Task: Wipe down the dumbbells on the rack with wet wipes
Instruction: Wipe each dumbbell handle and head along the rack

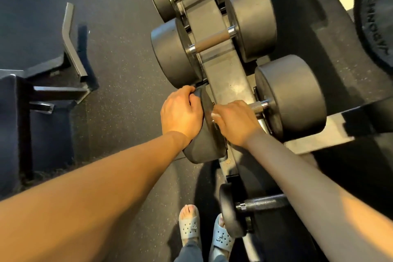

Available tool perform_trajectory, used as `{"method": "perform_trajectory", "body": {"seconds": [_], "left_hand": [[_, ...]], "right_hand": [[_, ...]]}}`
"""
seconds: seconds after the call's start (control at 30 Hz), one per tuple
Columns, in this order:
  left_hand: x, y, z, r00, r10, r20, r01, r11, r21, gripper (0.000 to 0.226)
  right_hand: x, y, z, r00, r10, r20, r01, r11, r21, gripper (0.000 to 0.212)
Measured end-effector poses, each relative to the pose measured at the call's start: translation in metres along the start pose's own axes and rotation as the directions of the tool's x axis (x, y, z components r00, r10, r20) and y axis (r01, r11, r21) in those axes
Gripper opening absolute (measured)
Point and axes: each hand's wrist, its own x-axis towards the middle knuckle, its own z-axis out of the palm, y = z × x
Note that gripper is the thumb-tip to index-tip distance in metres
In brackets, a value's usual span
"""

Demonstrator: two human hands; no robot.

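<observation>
Head view: looking down along a dark grey flat-steel rack over a speckled black rubber floor.
Task item: black dumbbell with round matte rubber heads and knurled steel handle, lying across the rack, one head on either side.
Left hand: fingers curled over the rim of the dumbbell's near head, gripping it.
Right hand: fingers wrapped round the handle beside that head; a pale scrap shows at the fingertips, wipe or not cannot be told.
</observation>
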Motion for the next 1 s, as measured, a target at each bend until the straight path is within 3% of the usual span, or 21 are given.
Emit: {"method": "perform_trajectory", "body": {"seconds": [0.13,0.2,0.27,0.33,0.4,0.5,0.57,0.63,0.67,0.73,0.8,0.93,1.0], "left_hand": [[0.001,-0.001,0.001,1.0,-0.004,0.01,0.004,1.0,0.008,0.041],[0.001,0.0,0.001,1.0,-0.007,0.012,0.007,1.0,0.006,0.043],[0.001,0.0,0.001,1.0,-0.013,0.01,0.013,1.0,-0.004,0.043],[0.002,0.0,0.001,1.0,-0.015,0.008,0.015,1.0,-0.01,0.043],[0.003,0.0,0.002,1.0,-0.018,0.009,0.018,1.0,-0.011,0.043],[0.003,0.0,0.002,1.0,-0.003,0.018,0.003,1.0,-0.011,0.041],[0.003,-0.001,0.002,1.0,0.0,0.023,0.0,1.0,-0.012,0.036],[0.004,-0.001,0.002,1.0,0.008,0.023,-0.008,1.0,-0.014,0.033],[0.004,-0.001,0.002,1.0,0.014,0.026,-0.013,1.0,-0.016,0.033],[0.005,-0.002,0.001,0.999,0.023,0.032,-0.022,1.0,-0.018,0.033],[0.005,-0.001,0.001,0.998,0.043,0.036,-0.042,0.999,-0.016,0.039],[0.007,-0.003,0.002,0.998,0.057,0.032,-0.057,0.998,0.0,0.048],[0.008,-0.004,0.003,0.997,0.061,0.037,-0.061,0.998,-0.008,0.048]], "right_hand": [[-0.012,0.013,0.012,0.954,-0.236,-0.184,0.221,0.97,-0.097,0.007],[-0.011,0.013,0.007,0.946,-0.213,-0.243,0.158,0.961,-0.228,0.007],[-0.017,0.017,0.006,0.939,-0.044,-0.341,-0.041,0.971,-0.236,0.008],[-0.024,0.014,0.015,0.869,0.19,-0.457,-0.244,0.968,-0.061,0.008],[-0.027,0.0,0.033,0.817,0.323,-0.478,-0.297,0.946,0.131,0.01],[-0.03,-0.017,0.054,0.902,0.249,-0.353,-0.137,0.94,0.313,0.013],[-0.034,-0.011,0.053,0.926,0.187,-0.328,-0.07,0.939,0.338,0.014],[-0.037,0.0,0.05,0.869,0.235,-0.436,-0.095,0.944,0.317,0.014],[-0.038,0.004,0.049,0.795,0.321,-0.516,-0.13,0.919,0.371,0.015],[-0.038,-0.001,0.046,0.617,0.54,-0.573,-0.178,0.805,0.566,0.011],[-0.036,-0.021,0.051,0.523,0.71,-0.472,-0.209,0.644,0.736,0.003],[-0.037,-0.047,0.07,0.663,0.746,-0.066,-0.249,0.302,0.92,0.006],[-0.037,-0.04,0.064,0.594,0.804,-0.028,-0.207,0.186,0.96,0.005]]}}
